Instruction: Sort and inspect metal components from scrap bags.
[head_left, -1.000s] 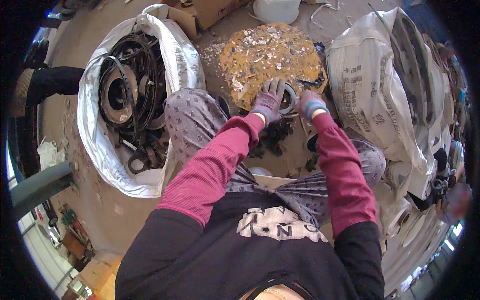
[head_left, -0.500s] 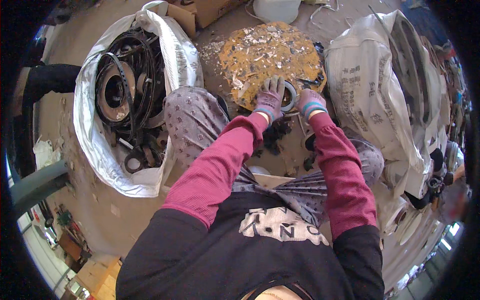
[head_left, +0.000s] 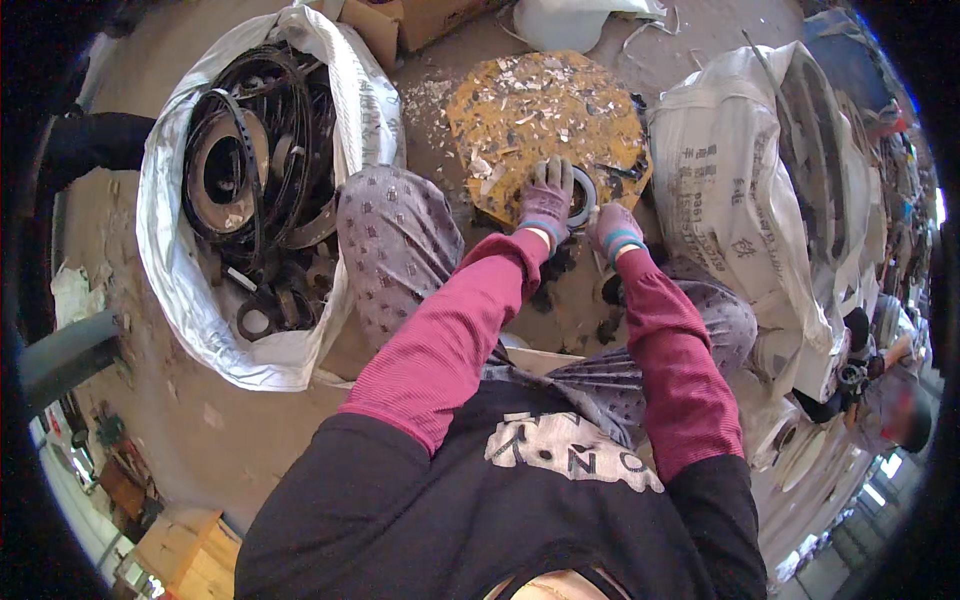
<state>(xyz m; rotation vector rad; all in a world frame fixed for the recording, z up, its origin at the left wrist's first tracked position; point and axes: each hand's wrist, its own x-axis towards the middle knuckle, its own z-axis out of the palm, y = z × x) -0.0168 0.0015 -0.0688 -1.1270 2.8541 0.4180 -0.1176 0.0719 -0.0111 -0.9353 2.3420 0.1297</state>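
Observation:
My left hand (head_left: pixel 547 203), in a pinkish-grey glove, grips the left side of a grey ring (head_left: pixel 586 190) with its fingers pointing away from me. The ring rests near the front edge of a yellow, worn, many-sided board (head_left: pixel 545 110) strewn with pale chips and dark scraps. My right hand (head_left: pixel 615 228), gloved alike, is closed just beside the ring's near right side. Something thin and pale shows by its fingers, but I cannot make out what it is. Dark scraps lie on the floor below the board.
At left stands an open white sack (head_left: pixel 365 110) holding dark hoops and rings. A full white sack (head_left: pixel 715 150) leans at right, with a person (head_left: pixel 880 400) beyond it. A cardboard box (head_left: pixel 430 22) and a white container (head_left: pixel 560 25) lie at the far side.
My right hand has come nearer to me and slightly left, to the ring's near side. My left hand stays at the ring, its fingers closer together. The whole view has shifted slightly.

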